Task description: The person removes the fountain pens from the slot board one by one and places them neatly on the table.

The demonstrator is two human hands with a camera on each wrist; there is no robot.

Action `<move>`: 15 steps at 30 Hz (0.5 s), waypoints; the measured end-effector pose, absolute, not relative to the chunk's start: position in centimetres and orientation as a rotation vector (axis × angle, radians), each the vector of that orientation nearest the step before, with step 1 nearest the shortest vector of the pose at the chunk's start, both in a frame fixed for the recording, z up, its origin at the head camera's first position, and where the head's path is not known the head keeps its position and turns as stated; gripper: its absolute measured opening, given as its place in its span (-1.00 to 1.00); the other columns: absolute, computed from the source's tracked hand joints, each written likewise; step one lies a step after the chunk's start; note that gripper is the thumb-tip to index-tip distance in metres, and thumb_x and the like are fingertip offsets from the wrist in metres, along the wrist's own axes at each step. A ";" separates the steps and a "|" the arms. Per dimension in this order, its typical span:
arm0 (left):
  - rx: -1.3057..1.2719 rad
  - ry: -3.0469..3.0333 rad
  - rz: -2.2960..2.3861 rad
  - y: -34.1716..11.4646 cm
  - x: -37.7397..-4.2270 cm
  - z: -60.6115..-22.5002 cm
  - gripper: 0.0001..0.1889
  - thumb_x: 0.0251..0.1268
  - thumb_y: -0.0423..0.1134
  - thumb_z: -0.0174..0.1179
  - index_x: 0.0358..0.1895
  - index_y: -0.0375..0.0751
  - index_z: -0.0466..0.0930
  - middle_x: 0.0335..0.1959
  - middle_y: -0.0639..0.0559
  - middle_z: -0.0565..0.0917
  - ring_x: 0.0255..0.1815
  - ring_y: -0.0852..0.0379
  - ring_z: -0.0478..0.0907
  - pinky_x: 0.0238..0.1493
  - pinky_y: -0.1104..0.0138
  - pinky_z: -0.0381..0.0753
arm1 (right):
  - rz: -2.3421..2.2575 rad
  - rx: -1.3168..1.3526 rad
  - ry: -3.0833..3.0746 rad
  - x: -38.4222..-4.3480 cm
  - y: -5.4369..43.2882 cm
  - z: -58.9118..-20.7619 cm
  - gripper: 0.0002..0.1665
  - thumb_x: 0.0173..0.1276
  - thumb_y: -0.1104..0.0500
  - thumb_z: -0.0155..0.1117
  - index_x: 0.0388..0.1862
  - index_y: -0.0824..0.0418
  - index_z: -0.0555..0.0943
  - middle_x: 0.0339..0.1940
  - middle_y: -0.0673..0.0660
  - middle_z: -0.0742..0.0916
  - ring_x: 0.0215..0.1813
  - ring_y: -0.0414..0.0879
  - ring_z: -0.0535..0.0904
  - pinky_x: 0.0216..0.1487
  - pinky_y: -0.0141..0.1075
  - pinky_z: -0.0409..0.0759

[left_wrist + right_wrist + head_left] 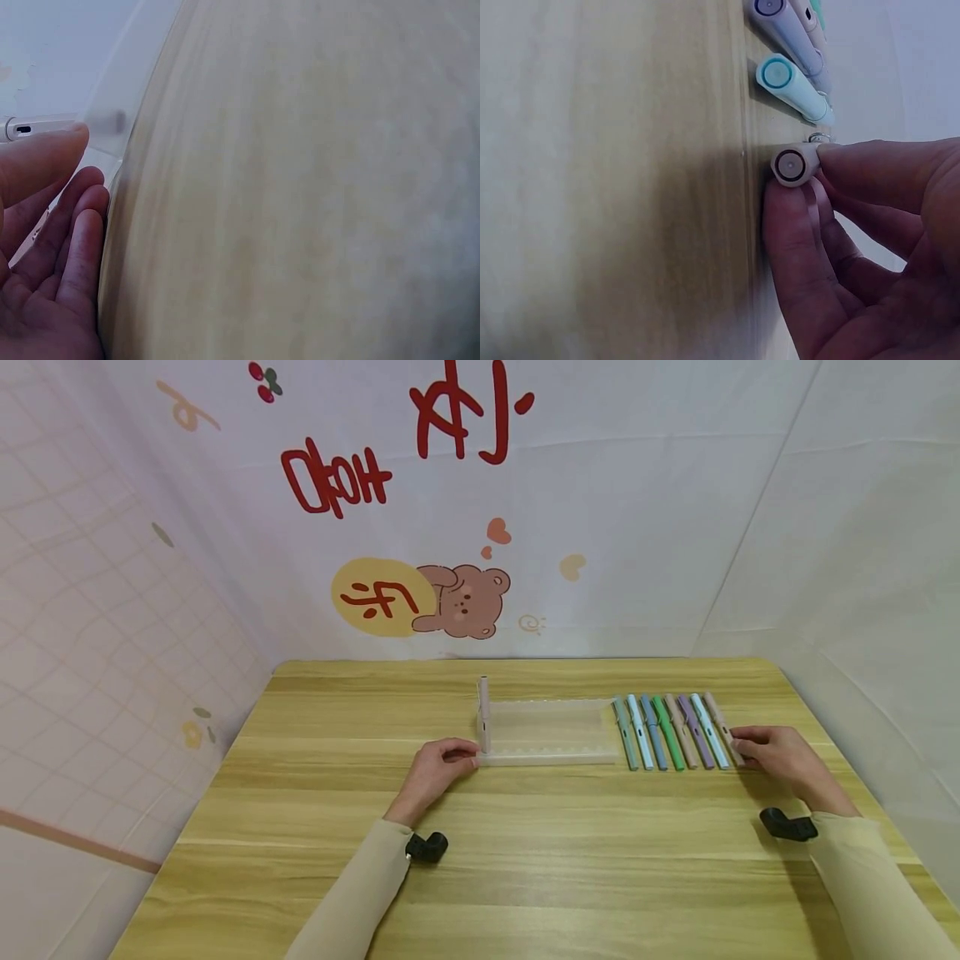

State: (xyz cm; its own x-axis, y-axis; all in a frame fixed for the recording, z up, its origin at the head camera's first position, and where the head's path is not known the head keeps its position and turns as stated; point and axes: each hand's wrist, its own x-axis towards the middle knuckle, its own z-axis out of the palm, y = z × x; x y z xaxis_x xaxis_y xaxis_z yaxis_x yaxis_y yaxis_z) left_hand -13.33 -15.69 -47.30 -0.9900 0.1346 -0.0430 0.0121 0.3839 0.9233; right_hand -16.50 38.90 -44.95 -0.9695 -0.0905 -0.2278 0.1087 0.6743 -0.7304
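At the left end of a clear pen rack (547, 759), my left hand (437, 774) grips the corner between thumb and fingers. One pale pink pen (484, 714) stands upright in the rack, just beyond that hand. My right hand (780, 760) pinches the lower end of another pale pink pen (722, 723), the rightmost in a row lying on the table. In the right wrist view, the thumb and fingertips hold this pen (790, 165) by its round end. Beside it lies a light blue pen (791, 86), apart from the fingers.
Further left in the row lie a purple pen (697, 732), a green pen (668, 732), a blue pen (654, 732) and several others, next to the rack's right end. The wooden table (570, 860) meets a printed cloth wall (637, 527) at the back.
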 end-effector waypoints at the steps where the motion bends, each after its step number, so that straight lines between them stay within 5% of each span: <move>1: 0.126 2.518 1.677 -15.7 -13.3 -47.3 -0.81 0.34 -0.31 0.40 -0.02 -0.19 0.80 -0.10 0.00 0.78 -0.08 0.12 0.70 0.02 0.24 0.63 | -1.180 0.017 2.643 -16.5 38.9 -45.0 -0.40 0.68 0.17 0.03 0.36 0.72 0.34 0.15 0.58 0.62 -0.22 -0.41 0.63 -0.21 -0.39 0.69; 15: 0.112 2.518 1.682 -15.7 -13.4 -47.4 -0.81 0.33 -0.29 0.41 -0.03 -0.12 0.80 -0.07 0.04 0.77 -0.06 0.14 0.70 0.04 0.22 0.63 | -1.141 0.049 2.666 -16.6 38.7 -44.6 -0.41 0.64 0.18 0.07 0.32 0.71 0.39 0.05 0.46 0.69 -0.27 -0.36 0.63 -0.25 -0.37 0.67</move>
